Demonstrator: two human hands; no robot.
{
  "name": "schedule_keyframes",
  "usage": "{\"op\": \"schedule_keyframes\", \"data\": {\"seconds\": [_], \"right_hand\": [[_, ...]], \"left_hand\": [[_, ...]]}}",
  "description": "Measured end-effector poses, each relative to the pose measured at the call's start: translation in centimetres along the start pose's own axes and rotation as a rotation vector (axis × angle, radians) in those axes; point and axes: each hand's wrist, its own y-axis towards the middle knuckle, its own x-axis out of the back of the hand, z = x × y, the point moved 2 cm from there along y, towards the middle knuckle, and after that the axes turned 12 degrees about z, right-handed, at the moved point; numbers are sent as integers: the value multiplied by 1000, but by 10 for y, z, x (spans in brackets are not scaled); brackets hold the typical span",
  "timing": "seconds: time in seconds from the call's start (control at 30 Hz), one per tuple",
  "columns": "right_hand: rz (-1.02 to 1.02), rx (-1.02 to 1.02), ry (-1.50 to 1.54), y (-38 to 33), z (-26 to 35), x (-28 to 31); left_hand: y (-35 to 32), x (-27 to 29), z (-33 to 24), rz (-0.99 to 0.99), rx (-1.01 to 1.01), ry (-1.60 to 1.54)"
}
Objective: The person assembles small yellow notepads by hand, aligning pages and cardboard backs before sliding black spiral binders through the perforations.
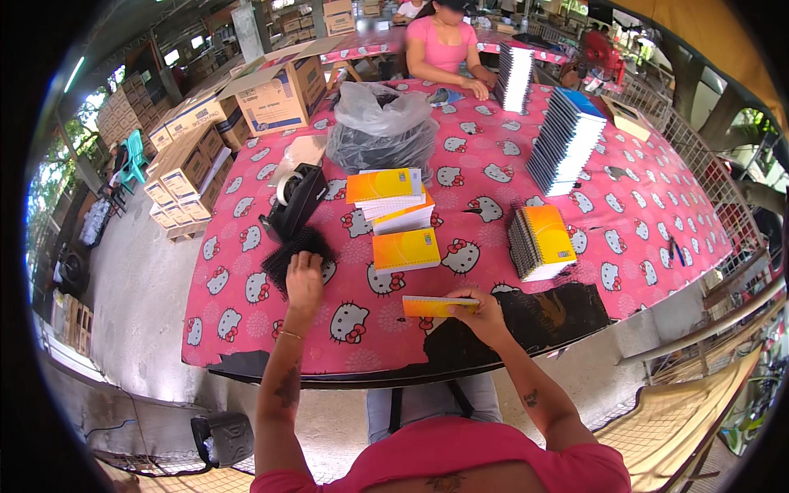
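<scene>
My left hand (304,286) reaches into a dark pile of black spiral binding coils (283,261), its fingertips curled down and closed among them. How many coils it pinches is hidden. In my right hand (483,319) is a thin yellow-orange notebook (431,306), gripped at its right end with the thumb on top, just over the table's near side. Ahead of it lies a stack of loose yellow-orange notebooks (406,251), with another offset pile (383,186) behind. To the right stand spiral-bound yellow notebooks (548,235) in a block.
A black tape dispenser (301,202) stands beyond the coils, near a grey plastic bag (383,131). Tall stacks of bound notebooks (567,141) rise at the right. Pliers (677,251) lie far right. A person in pink (444,49) works across the table; cardboard boxes (279,92) stand left.
</scene>
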Motion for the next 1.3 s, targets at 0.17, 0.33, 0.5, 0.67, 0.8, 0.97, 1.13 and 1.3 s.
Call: {"op": "schedule_keyframes", "data": {"seconds": [0.17, 0.33, 0.5, 0.67, 0.8, 0.97, 1.13, 1.3], "right_hand": [[20, 25, 173, 3, -8, -6], [86, -2, 61, 6, -1, -9], [104, 6, 32, 5, -8, -12], [131, 19, 4, 15, 0, -15], [115, 18, 86, 14, -18, -12], [113, 35, 92, 16, -19, -13], [122, 25, 134, 16, -16, -14], [125, 24, 94, 17, -19, -11]], "left_hand": [[-9, 4, -36, -242, -17, 92], [-23, 2, -31, -191, 51, 35], [-30, 14, -43, -230, 79, 65], [-37, 27, -45, -305, 99, -70], [-38, 69, -102, -112, -11, -458], [-56, 60, -133, -87, -84, -750], [-53, 60, -131, -139, -70, -708], [-46, 59, -123, 82, 82, -637]]}}
